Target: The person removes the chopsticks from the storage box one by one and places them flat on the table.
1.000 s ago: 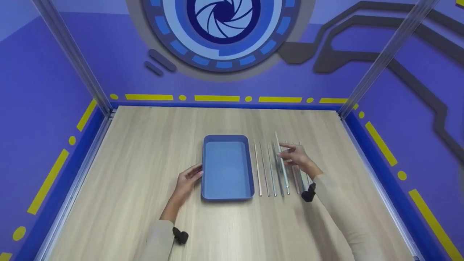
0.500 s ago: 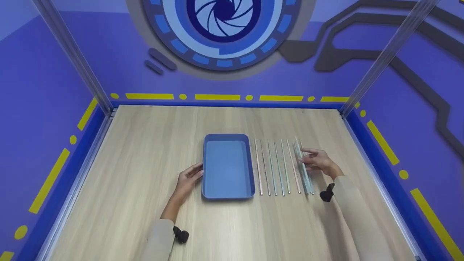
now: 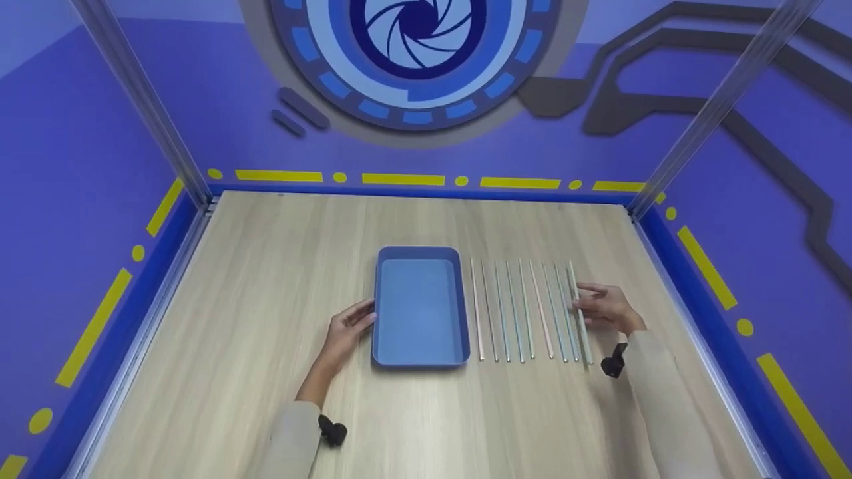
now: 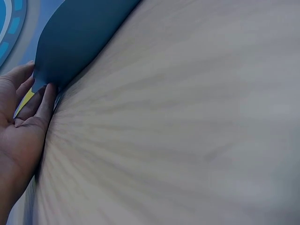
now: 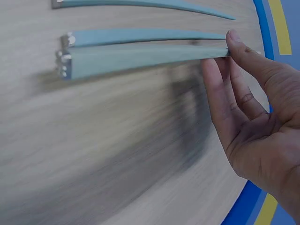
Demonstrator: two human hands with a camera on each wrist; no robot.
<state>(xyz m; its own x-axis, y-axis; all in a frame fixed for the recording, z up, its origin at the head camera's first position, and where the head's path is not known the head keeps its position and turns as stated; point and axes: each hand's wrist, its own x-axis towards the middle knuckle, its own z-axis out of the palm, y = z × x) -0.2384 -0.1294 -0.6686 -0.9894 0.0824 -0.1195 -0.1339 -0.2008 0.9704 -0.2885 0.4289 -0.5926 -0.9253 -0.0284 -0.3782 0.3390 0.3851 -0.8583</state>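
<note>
A blue rectangular tray [image 3: 419, 365] lies on the table. My left hand [image 3: 343, 336] rests at its left side, fingers extended against the outer wall; in the left wrist view the fingertips [image 4: 50, 89] meet the tray wall [image 4: 79, 42] near its lower edge. My right hand [image 3: 607, 308] pinches a pale green chopstick [image 3: 580, 319] between thumb and fingers, at the right end of a row. In the right wrist view this chopstick [image 5: 140, 62] has a silvery thick end and lies close alongside a light blue chopstick [image 5: 136, 36].
Several chopsticks lie roughly parallel right of the tray, among them a pink chopstick [image 3: 541, 309] and a light blue chopstick [image 3: 514, 313]. The wooden table [image 3: 286, 253] is bounded by blue walls [image 3: 200, 106] with metal corner posts [image 3: 153, 113].
My right hand has moved right along the row with the pale green chopstick, which now stands at the row's right end. My left hand has stayed at the tray.
</note>
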